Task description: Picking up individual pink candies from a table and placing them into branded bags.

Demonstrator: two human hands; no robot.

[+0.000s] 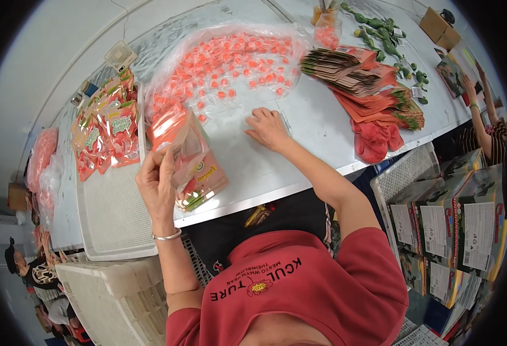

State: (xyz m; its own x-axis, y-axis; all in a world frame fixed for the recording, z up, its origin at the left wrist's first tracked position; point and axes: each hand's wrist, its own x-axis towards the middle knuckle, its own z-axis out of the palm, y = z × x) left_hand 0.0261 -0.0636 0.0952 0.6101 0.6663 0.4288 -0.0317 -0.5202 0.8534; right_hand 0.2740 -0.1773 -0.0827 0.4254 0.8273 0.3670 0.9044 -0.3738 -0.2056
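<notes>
My left hand (160, 179) is closed, thumb and fingers pinching the edge of a shiny red-pink printed pouch (200, 170) near the table's front edge. The pouch lies tilted, its printed front partly showing; whether more than one is there I cannot tell. On the tabletop rests my right hand (268, 128), fingers apart and holding nothing. Just beyond it spreads a heap of small clear sachets (224, 63) with orange-red pieces inside, lying on a clear plastic sheet. Some sachets sit loose close to the pouch and the right hand.
Left, filled pouches (106, 127) lie in a white mesh tray (112, 207); stacked crates (112, 294) stand below. Right are fanned flat pouches (363, 81), a red cloth (374, 140) and green plush strings (380, 32). Boxes (475, 230) and a co-worker's arms (478, 106) are farther right.
</notes>
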